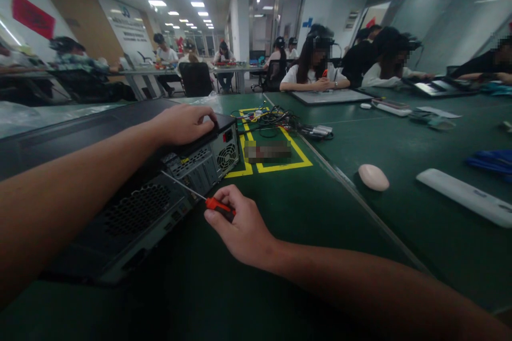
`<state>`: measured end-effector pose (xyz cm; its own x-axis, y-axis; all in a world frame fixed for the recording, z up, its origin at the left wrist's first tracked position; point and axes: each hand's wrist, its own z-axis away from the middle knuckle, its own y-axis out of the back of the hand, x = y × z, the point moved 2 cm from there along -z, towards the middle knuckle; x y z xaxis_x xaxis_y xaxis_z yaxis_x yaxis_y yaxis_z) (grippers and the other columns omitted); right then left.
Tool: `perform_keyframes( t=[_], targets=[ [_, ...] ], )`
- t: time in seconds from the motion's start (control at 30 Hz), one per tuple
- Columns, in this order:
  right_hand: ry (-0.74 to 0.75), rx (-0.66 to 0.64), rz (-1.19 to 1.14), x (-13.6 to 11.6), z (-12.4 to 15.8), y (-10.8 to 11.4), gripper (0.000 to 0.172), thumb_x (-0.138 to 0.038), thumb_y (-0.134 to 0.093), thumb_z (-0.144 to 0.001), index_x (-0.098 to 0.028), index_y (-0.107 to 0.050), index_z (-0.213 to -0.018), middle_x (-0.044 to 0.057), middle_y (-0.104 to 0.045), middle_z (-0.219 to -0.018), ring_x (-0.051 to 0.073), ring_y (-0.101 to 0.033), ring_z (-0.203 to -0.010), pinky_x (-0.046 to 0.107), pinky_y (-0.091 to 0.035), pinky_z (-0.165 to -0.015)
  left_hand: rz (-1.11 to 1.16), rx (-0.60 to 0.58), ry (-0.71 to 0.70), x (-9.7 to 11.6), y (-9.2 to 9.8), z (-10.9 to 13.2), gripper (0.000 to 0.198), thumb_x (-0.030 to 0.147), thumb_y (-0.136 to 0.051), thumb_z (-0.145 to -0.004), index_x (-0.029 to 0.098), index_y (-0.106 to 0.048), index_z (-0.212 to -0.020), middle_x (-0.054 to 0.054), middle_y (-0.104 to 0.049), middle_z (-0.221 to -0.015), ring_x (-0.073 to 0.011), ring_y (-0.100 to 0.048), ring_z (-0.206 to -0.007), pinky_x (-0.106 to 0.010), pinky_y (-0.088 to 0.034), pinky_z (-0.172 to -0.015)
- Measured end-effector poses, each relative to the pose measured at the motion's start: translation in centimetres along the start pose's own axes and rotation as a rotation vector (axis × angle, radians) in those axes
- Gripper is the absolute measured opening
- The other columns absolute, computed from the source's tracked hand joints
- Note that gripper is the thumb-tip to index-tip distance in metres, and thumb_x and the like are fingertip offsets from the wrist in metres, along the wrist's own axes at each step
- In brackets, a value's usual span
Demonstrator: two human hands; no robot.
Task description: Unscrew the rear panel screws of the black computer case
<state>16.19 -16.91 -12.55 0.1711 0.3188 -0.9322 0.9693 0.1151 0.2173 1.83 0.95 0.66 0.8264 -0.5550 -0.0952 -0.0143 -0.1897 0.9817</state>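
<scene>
A black desktop computer case (pixel 132 213) lies on its side on the green table (pixel 288 208), its rear panel with a fan grille facing me. My left hand (pixel 182 123) rests on the case's top far corner, fingers curled over the edge. My right hand (pixel 240 229) is closed around the red-and-black handle of a screwdriver (pixel 200 196). Its thin shaft points up-left, and the tip touches the rear panel of the case.
A tangle of cables (pixel 276 117) lies inside a yellow taped rectangle (pixel 280 162) behind the case. A pink mouse (pixel 373 177) and a white keyboard (pixel 466 196) lie to the right. Other people sit working at tables beyond.
</scene>
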Motion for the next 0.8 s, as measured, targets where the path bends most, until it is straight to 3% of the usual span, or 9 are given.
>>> perform_keyframes(
  t=[0.17, 0.37, 0.8],
  targets=[
    [0.009, -0.003, 0.002, 0.16, 0.02, -0.02, 0.012, -0.029, -0.068, -0.093, -0.023, -0.059, -0.097, -0.004, -0.06, -0.082, 0.015, -0.057, -0.075, 0.03, -0.045, -0.07, -0.005, -0.002, 0.013, -0.08, -0.07, -0.14, 0.048, 0.046, -0.041, -0.097, 0.025, -0.068, -0.13, -0.007, -0.071, -0.098, -0.0257, -0.063, -0.086, -0.038, -0.043, -0.078],
    [-0.005, -0.013, 0.008, 0.02, 0.0, 0.07, 0.012, -0.03, -0.068, -0.092, -0.023, -0.059, -0.097, -0.004, -0.059, -0.081, 0.015, -0.057, -0.074, 0.03, -0.045, -0.07, -0.008, 0.0, -0.004, 0.3, 0.22, 0.19, 0.045, 0.04, -0.04, -0.1, 0.021, -0.067, -0.131, -0.006, -0.07, -0.099, -0.0208, -0.058, -0.082, -0.036, -0.041, -0.078],
    [0.002, -0.013, 0.015, 0.0, -0.01, 0.03, 0.012, -0.03, -0.067, -0.093, -0.023, -0.059, -0.098, -0.004, -0.06, -0.082, 0.015, -0.058, -0.075, 0.031, -0.046, -0.071, 0.002, 0.005, -0.013, 0.35, 0.3, 0.35, 0.043, 0.039, -0.041, -0.101, 0.021, -0.067, -0.13, -0.006, -0.068, -0.097, -0.0198, -0.057, -0.08, -0.036, -0.04, -0.077]
  ],
)
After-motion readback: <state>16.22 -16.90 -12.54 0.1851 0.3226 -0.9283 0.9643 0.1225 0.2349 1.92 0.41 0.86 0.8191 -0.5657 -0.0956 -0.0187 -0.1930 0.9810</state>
